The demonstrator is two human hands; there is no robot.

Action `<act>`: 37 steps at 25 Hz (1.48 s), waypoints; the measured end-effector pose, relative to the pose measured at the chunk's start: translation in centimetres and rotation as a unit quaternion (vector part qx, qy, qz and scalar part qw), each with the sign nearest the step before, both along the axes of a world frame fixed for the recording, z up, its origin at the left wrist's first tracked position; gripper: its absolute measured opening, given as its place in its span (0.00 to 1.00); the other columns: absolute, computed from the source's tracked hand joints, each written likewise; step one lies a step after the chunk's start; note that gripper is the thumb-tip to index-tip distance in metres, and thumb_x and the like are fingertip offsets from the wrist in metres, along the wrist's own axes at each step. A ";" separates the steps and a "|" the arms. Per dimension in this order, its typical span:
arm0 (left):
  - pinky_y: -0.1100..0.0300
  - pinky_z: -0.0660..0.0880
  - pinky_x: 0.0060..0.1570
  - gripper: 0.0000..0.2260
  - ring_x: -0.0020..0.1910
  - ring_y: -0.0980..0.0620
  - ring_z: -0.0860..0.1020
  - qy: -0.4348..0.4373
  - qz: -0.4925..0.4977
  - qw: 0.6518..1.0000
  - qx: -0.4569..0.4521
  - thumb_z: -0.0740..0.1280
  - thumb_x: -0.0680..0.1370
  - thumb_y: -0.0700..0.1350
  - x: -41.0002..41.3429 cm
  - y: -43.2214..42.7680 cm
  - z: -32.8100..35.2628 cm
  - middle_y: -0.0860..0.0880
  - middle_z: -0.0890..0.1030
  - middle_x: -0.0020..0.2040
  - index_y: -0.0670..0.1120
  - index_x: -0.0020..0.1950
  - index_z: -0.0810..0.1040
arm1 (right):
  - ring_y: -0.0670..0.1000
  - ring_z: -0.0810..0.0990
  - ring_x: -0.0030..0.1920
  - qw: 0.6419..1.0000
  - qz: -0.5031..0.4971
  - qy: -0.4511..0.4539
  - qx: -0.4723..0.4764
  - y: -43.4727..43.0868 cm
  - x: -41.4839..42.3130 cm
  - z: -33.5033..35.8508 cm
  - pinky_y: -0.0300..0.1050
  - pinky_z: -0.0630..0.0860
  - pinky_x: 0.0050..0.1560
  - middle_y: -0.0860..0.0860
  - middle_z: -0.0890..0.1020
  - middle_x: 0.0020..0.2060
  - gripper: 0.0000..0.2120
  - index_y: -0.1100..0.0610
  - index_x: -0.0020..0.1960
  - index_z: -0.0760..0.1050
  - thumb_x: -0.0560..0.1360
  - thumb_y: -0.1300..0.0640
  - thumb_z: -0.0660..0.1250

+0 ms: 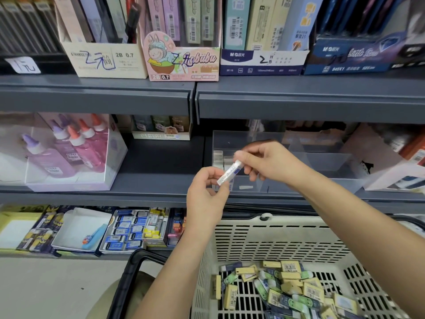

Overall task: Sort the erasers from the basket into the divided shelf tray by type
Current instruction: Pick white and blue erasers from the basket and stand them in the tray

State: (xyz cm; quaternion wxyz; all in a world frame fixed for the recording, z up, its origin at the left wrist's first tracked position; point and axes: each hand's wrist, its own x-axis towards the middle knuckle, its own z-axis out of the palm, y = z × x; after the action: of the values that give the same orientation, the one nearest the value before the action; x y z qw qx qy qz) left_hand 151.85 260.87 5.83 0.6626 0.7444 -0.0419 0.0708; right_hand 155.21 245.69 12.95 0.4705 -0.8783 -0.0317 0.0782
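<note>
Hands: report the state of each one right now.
Left hand: closed, pinching the lower end of the long white-and-blue wrapped eraser.
Right hand: closed, pinching its upper end.

long white eraser (230,172), blue print, tilted, held in air just in front of clear divided tray (322,158). White erasers (218,158) upright in tray's left compartment. Yellow/green/blue erasers (287,286) piled in beige basket (276,238) below tray.

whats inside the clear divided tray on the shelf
The clear tray holds a small white stack at its left and one white piece in front. The left hand, right hand and held eraser cover its middle.
</note>
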 end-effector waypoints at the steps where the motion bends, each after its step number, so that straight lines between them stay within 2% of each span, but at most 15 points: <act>1: 0.66 0.73 0.36 0.13 0.34 0.61 0.73 -0.005 0.001 1.000 0.010 0.70 0.73 0.39 -0.1 0.0 0.0 0.56 0.78 0.43 0.58 0.44 0.74 | 0.41 0.77 0.26 1.000 -0.002 0.006 0.003 0.0 0.0 0.1 0.32 0.71 0.26 0.46 0.80 0.28 0.06 0.53 0.44 0.79 0.75 0.53 0.66; 3: 0.68 0.71 0.36 0.13 0.34 0.60 0.71 -0.006 0.014 1.000 0.022 0.71 0.73 0.41 0.0 0.0 -0.1 0.54 0.77 0.47 0.59 0.46 0.74 | 0.43 0.79 0.30 1.000 -0.015 0.002 0.006 -0.4 0.5 0.5 0.32 0.72 0.28 0.48 0.83 0.30 0.03 0.53 0.44 0.78 0.74 0.59 0.67; 5: 0.71 0.71 0.38 0.14 0.39 0.58 0.73 0.005 0.045 0.999 0.028 0.71 0.73 0.43 0.3 0.1 -0.3 0.55 0.75 0.51 0.60 0.49 0.71 | 0.51 0.81 0.40 0.997 -0.065 -0.038 0.007 -0.8 1.6 0.9 0.37 0.78 0.42 0.54 0.85 0.39 0.07 0.53 0.43 0.78 0.73 0.64 0.67; 6: 0.72 0.71 0.42 0.14 0.44 0.57 0.74 0.017 0.056 0.997 0.041 0.71 0.73 0.44 0.6 0.2 -0.4 0.55 0.73 0.53 0.59 0.51 0.71 | 0.53 0.82 0.46 0.993 -0.090 -0.066 -0.024 -1.0 2.2 1.0 0.41 0.77 0.51 0.54 0.84 0.45 0.07 0.53 0.45 0.79 0.73 0.64 0.66; 7: 0.70 0.71 0.48 0.15 0.51 0.57 0.73 0.035 0.058 0.996 0.061 0.70 0.74 0.44 0.9 0.2 -0.6 0.55 0.72 0.56 0.57 0.55 0.70 | 0.53 0.80 0.51 0.987 -0.102 -0.093 -0.081 -1.0 2.8 1.0 0.41 0.74 0.56 0.53 0.83 0.50 0.07 0.53 0.49 0.79 0.74 0.62 0.65; 9: 0.59 0.71 0.60 0.21 0.61 0.57 0.70 0.076 0.039 0.991 0.104 0.70 0.74 0.45 1.4 0.1 -1.0 0.53 0.71 0.63 0.51 0.64 0.68 | 0.52 0.79 0.54 0.968 -0.078 -0.125 -0.204 -0.6 3.8 0.9 0.34 0.69 0.52 0.50 0.82 0.54 0.10 0.52 0.57 0.77 0.77 0.57 0.62; 10: 0.56 0.70 0.63 0.23 0.61 0.57 0.70 0.089 0.027 0.989 0.117 0.70 0.74 0.45 1.6 0.0 -1.2 0.52 0.71 0.64 0.49 0.67 0.67 | 0.51 0.78 0.54 0.962 -0.053 -0.130 -0.236 -0.2 4.1 0.7 0.33 0.67 0.50 0.50 0.81 0.54 0.11 0.52 0.58 0.76 0.77 0.57 0.62; 15: 0.64 0.69 0.54 0.22 0.52 0.60 0.72 0.088 0.014 0.985 0.150 0.70 0.74 0.44 2.0 -0.4 -1.4 0.53 0.75 0.59 0.48 0.66 0.67 | 0.53 0.79 0.53 0.954 0.024 -0.099 -0.282 1.1 4.8 -1.2 0.43 0.74 0.56 0.52 0.82 0.54 0.10 0.54 0.57 0.77 0.78 0.59 0.61; 21: 0.62 0.72 0.54 0.20 0.54 0.58 0.75 0.076 0.016 0.983 0.166 0.69 0.74 0.44 2.0 -0.4 -1.7 0.54 0.76 0.59 0.51 0.64 0.67 | 0.52 0.78 0.53 0.962 0.022 -0.047 -0.270 1.2 5.2 -3.4 0.40 0.72 0.51 0.50 0.80 0.56 0.11 0.52 0.58 0.76 0.79 0.59 0.58; 25: 0.58 0.73 0.57 0.20 0.56 0.56 0.75 0.078 0.014 0.982 0.174 0.68 0.75 0.45 1.7 -0.4 -1.3 0.52 0.75 0.61 0.50 0.66 0.67 | 0.53 0.78 0.54 0.968 0.041 -0.046 -0.245 0.7 4.6 -3.2 0.45 0.75 0.56 0.51 0.80 0.56 0.14 0.50 0.61 0.75 0.79 0.60 0.57; 28: 0.54 0.71 0.63 0.23 0.63 0.53 0.71 0.069 0.032 0.981 0.177 0.67 0.76 0.44 0.9 -0.6 -0.4 0.50 0.70 0.66 0.47 0.69 0.65 | 0.52 0.78 0.57 0.977 0.036 -0.072 -0.199 -0.1 3.0 -2.8 0.43 0.72 0.60 0.51 0.79 0.58 0.16 0.51 0.63 0.74 0.79 0.62 0.58; 31: 0.57 0.71 0.61 0.20 0.61 0.56 0.71 0.008 0.045 0.986 0.160 0.66 0.76 0.44 -1.4 -1.1 0.6 0.53 0.68 0.61 0.49 0.67 0.66 | 0.46 0.78 0.56 0.979 0.012 -0.133 -0.153 -2.0 0.0 -2.5 0.35 0.70 0.59 0.48 0.80 0.56 0.15 0.51 0.61 0.76 0.78 0.62 0.60; 34: 0.59 0.73 0.57 0.13 0.53 0.63 0.73 0.004 -0.036 0.985 0.170 0.66 0.75 0.46 -5.1 -2.3 -0.2 0.57 0.73 0.55 0.55 0.58 0.69 | 0.41 0.79 0.50 0.979 -0.006 -0.175 -0.104 -4.8 -5.1 -3.6 0.25 0.70 0.53 0.44 0.81 0.49 0.12 0.52 0.57 0.78 0.76 0.62 0.64; 37: 0.59 0.72 0.58 0.13 0.53 0.58 0.74 0.086 -0.145 0.949 0.265 0.67 0.75 0.47 -7.7 -4.6 -2.6 0.56 0.74 0.52 0.51 0.59 0.72 | 0.38 0.79 0.45 0.984 -0.008 -0.143 -0.106 -8.4 -10.7 -6.9 0.22 0.70 0.49 0.41 0.80 0.46 0.10 0.52 0.54 0.80 0.74 0.61 0.67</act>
State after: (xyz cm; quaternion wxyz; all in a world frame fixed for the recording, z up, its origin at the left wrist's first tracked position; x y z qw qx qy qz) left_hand 144.11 256.31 3.22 0.4459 0.8822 -0.1098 -0.1043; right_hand 144.55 237.32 6.04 0.3656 -0.9257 -0.0834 -0.0489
